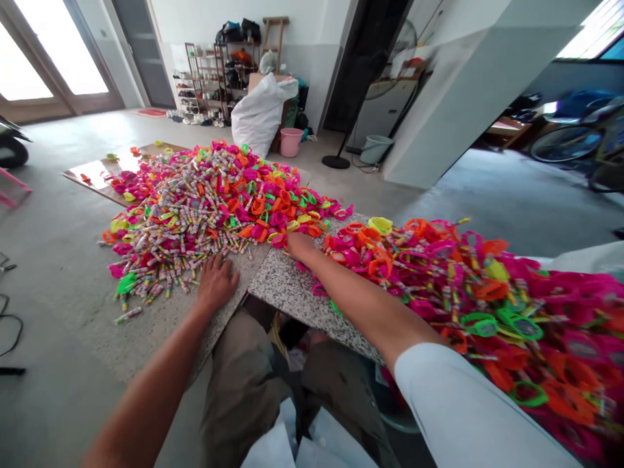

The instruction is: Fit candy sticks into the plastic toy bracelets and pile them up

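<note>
My left hand (217, 281) lies palm down on the stone tabletop, its fingers stretched out at the near edge of a pile of small printed tubes (182, 211) with coloured ends. Bright plastic toy watches (258, 205) in pink, orange, green and yellow are heaped behind and among these tubes. My right hand (299, 246) reaches forward to the near edge of the watches, close to the gap between the two heaps. Its fingers are hidden, so what they hold does not show. To the right spreads a second heap of toy watches (480, 325) with tubes mixed in.
A speckled stone slab (283, 281) extends under my right forearm. Beyond the table stand a white sack (260, 114), a pink bucket (291, 142), a grey bucket (376, 149) and a standing fan (336, 161). Shoe racks (209, 78) line the back wall.
</note>
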The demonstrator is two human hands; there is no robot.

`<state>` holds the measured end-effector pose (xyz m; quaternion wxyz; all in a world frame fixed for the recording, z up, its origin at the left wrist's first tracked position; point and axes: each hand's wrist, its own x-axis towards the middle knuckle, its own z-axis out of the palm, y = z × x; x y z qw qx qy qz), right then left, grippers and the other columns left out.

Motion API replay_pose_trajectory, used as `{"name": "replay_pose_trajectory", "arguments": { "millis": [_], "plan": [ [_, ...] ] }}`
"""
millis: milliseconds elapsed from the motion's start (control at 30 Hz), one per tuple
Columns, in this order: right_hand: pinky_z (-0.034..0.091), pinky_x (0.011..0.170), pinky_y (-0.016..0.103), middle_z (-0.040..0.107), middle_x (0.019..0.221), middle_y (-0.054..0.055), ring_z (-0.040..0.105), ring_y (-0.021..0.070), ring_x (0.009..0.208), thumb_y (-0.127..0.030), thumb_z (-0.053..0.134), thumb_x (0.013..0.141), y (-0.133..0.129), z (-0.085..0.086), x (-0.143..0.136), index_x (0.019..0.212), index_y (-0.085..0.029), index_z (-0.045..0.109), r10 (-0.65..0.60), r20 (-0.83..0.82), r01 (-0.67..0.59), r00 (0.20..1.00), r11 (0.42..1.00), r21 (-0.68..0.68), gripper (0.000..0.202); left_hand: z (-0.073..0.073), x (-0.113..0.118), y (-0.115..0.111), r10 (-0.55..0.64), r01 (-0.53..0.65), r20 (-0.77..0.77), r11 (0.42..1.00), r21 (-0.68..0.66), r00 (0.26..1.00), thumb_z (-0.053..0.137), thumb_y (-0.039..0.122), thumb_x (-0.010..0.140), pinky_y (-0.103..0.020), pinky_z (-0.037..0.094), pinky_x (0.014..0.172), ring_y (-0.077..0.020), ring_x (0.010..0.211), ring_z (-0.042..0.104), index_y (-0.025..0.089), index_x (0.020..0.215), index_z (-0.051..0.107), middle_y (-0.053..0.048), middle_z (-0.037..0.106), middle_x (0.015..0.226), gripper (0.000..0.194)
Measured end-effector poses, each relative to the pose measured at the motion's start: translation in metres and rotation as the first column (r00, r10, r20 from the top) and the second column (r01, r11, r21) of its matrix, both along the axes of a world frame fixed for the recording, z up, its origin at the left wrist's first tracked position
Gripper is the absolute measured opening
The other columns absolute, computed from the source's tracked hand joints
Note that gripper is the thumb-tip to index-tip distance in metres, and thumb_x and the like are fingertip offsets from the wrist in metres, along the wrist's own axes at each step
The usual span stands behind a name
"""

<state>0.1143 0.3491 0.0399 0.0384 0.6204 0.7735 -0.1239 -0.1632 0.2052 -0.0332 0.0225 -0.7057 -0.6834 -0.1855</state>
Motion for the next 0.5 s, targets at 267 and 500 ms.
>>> {"name": "replay_pose_trajectory", "arguments": {
  "millis": [267, 500],
  "plan": [
    [0.051, 0.1, 0.037, 0.077, 0.127, 0.015, 0.071, 0.0308, 0.118, -0.027, 0.045, 0.108, -0.035, 0.011, -0.041, 0.147, -0.02, 0.062, 0.151, -0.212, -0.125, 0.965, 0.983, 0.133, 0.043, 0.006, 0.0, -0.013, -0.086, 0.054, 0.145, 0.975, 0.214, 0.986, 0.059, 0.034, 0.099, -0.056, 0.036, 0.127, -0.0363, 0.149, 0.047, 0.014, 0.138, 0.065, -0.02, 0.06, 0.151, 0.045],
    [0.05, 0.093, 0.03, 0.08, 0.112, 0.009, 0.072, 0.0235, 0.105, -0.032, 0.045, 0.11, -0.117, -0.001, -0.085, 0.123, -0.021, 0.073, 0.314, -0.437, -0.254, 0.843, 0.948, 0.19, 0.033, 0.006, 0.041, -0.047, -0.07, 0.029, 0.888, 0.998, 0.064, 0.454, 0.059, 0.058, 0.099, -0.031, 0.055, 0.071, -0.0168, 0.076, 0.065, 0.017, 0.12, 0.067, -0.009, 0.072, 0.103, 0.047]
  ]
}}
